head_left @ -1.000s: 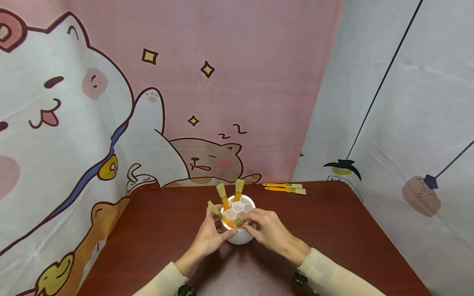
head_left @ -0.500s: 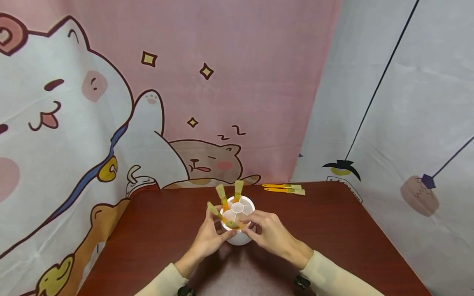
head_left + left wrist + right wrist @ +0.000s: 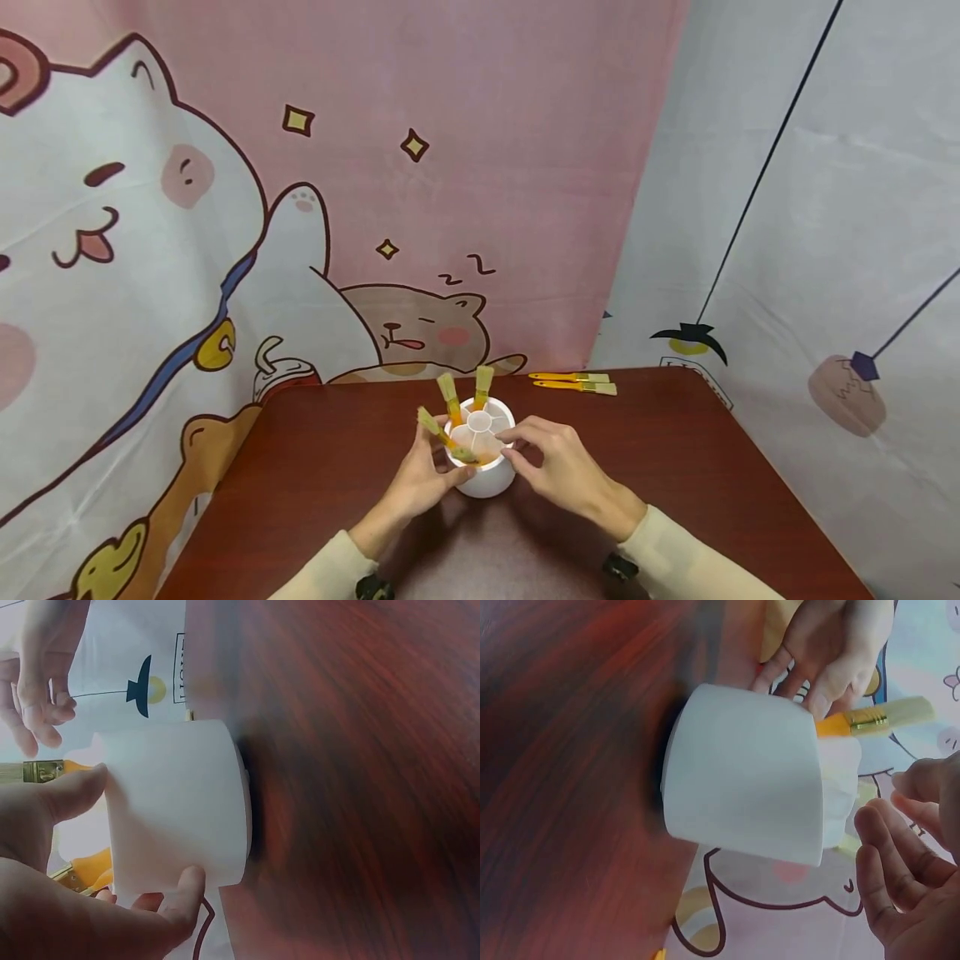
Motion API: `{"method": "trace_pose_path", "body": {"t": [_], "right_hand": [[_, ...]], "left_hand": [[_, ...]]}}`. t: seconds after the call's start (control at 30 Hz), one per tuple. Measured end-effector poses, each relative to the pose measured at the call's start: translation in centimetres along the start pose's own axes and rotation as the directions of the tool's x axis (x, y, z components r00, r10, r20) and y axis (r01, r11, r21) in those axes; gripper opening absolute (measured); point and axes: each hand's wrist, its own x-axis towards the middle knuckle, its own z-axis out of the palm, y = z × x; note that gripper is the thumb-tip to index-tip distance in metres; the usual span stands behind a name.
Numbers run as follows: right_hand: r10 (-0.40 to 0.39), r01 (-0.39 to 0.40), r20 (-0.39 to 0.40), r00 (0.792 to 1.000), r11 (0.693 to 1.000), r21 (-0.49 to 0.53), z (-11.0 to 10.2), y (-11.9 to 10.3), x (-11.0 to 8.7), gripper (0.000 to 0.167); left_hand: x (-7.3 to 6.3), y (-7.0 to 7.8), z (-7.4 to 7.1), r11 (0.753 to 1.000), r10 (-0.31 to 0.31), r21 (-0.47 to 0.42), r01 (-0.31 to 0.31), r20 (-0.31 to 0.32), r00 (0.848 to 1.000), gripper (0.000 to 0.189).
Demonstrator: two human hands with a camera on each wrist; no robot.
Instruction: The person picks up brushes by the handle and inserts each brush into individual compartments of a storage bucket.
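A white round container (image 3: 487, 482) stands on the table, with a divided white insert (image 3: 479, 422) in its top. Several flat paintbrushes with orange handles stand in it, bristles up. One brush (image 3: 463, 455) sits at the near rim, and another (image 3: 431, 423) leans out to the left. My left hand (image 3: 420, 475) holds the container's left side, its thumb (image 3: 79, 793) at the rim and a finger along the wall. My right hand (image 3: 566, 467) hovers by the right rim, fingers loosely bent. In the right wrist view, my right hand (image 3: 911, 862) holds nothing and is apart from the brush (image 3: 870, 718).
Two more paintbrushes (image 3: 575, 387) with yellow-orange handles lie side by side at the table's back edge, right of the container. The dark red-brown table (image 3: 645, 467) ends at a cloth backdrop (image 3: 525, 167) printed with cartoon cats.
My right hand has lowered a paintbrush into the near part of the container, let go of it and drawn back to the right. My left hand has stayed on the container.
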Motion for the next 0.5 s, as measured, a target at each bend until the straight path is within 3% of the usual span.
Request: {"method": "trace_pose_path", "body": {"t": [0.17, 0.3, 0.4, 0.5], "right_hand": [[0.003, -0.003, -0.035, 0.999, 1.000, 0.006, -0.6, 0.8, 0.0, 0.024], [0.047, -0.049, -0.046, 0.998, 0.998, -0.035, -1.1, 1.4, 0.0, 0.022], [0.077, -0.081, -0.057, 0.995, 0.995, -0.064, -1.4, 1.9, -0.1, 0.020], [0.096, -0.102, -0.069, 0.993, 0.991, -0.087, -1.6, 2.7, -0.3, 0.020]], "left_hand": [[0.1, 0.0, 0.0, 1.000, -0.011, 0.019, 0.011, 0.007, 1.000, 0.092], [0.1, 0.1, 0.2, 1.000, -0.014, 0.019, 0.014, -0.004, 1.000, 0.096], [-0.1, 0.1, 0.7, 0.999, -0.001, 0.038, 0.003, -0.036, 0.999, 0.102], [-0.4, 0.2, 1.4, 0.992, 0.014, 0.126, -0.002, -0.100, 0.995, 0.108]]}}
